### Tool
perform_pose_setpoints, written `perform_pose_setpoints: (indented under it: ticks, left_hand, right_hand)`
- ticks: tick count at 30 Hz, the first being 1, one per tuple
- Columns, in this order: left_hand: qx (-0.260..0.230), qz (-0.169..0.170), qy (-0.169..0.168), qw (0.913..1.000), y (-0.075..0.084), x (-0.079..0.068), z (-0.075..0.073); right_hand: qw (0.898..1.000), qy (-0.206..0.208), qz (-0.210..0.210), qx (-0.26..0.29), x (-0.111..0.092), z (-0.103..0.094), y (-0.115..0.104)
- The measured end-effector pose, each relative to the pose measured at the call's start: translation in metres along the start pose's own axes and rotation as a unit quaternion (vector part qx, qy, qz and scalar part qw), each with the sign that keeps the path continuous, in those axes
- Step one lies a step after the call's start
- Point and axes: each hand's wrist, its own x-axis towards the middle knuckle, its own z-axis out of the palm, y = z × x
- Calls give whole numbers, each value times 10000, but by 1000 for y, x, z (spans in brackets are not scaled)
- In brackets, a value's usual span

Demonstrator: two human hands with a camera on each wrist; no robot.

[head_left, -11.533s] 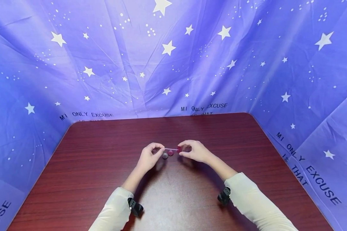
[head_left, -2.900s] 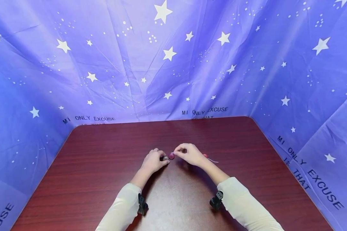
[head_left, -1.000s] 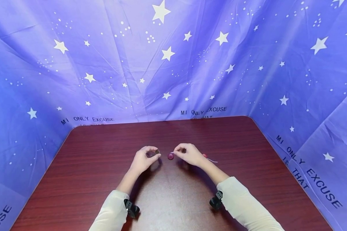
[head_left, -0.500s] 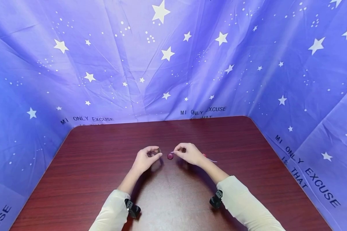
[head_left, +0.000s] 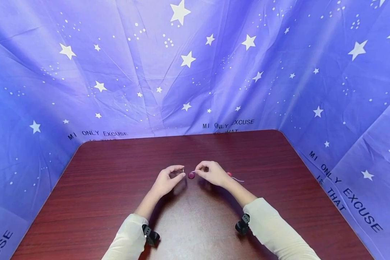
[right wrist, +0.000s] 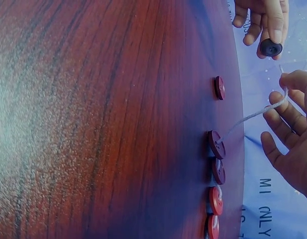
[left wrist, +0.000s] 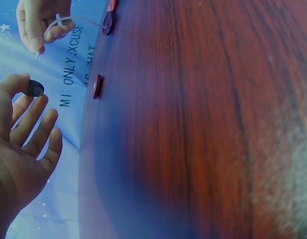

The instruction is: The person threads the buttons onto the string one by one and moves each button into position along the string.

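Note:
My left hand pinches a dark grey button between thumb and forefinger, raised off the table, its other fingers spread. Opposite it, my right hand pinches a white string near its end, and the tip points at the button with a small gap between. Down from that hand the string runs through several maroon and red buttons standing in a row on the table. One loose maroon button lies on the tabletop below and between both hands.
A dark red wood-grain table spreads beneath the hands. The string's tail lies to the right, behind the right wrist. Blue starry cloth hangs around the table's far and side edges.
Earlier both hands held the string stretched, with the grey button on the table. Since then my left hand has picked that button up, and lately moved it rightward. The right hand stays nearly still.

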Motion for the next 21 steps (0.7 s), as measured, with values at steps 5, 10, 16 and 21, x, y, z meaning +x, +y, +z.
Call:
perform_pose_setpoints:
  ticks: [5, 10, 16, 21]
  left_hand:
    - [-263, -55, -101, 9996, -1, -1, 4]
    - [-584, -167, -156, 9980, -1, -1, 8]
    - [-829, -333, -153, 9959, 0, -2, 12]
    - [-835, -250, -187, 9960, 9, -4, 13]
  right_hand:
    - [10000, -10, -41, -18, 0, 1, -2]
    - [10000, -7, -41, -16, 0, 3, -3]
    - [10000, -12, 52, -19, 0, 5, -3]
    - [9999, -36, 81, 66, 0, 6, -3]
